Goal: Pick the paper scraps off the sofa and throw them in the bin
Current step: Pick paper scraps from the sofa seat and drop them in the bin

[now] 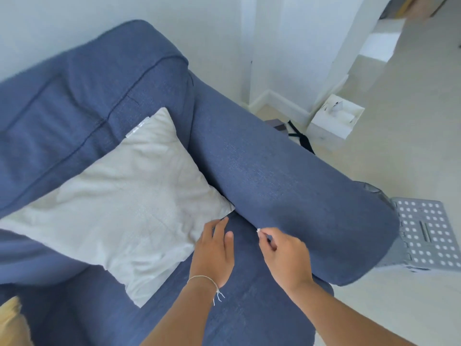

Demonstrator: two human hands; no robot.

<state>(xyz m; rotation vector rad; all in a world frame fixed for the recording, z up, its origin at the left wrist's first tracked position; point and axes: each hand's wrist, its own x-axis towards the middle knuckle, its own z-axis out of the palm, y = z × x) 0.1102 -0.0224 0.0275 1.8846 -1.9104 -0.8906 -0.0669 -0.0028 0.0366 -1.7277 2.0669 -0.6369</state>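
A blue fabric sofa (pixel 274 171) fills most of the view, its thick armrest running to the right. My right hand (pixel 284 253) is at the crease between seat and armrest, fingertips pinched on a tiny white paper scrap (pixel 258 230). My left hand (pixel 214 248) rests on the seat beside the corner of a white cushion (pixel 129 196), fingers loosely apart and holding nothing. A white square bin (pixel 334 116) with paper inside stands on the floor beyond the armrest, by the wall.
A grey perforated step stool (pixel 424 236) stands on the pale floor right of the armrest. Black straps (pixel 300 137) and a small dark box lie by the skirting board. A yellow cushion edge (pixel 12 318) shows at bottom left.
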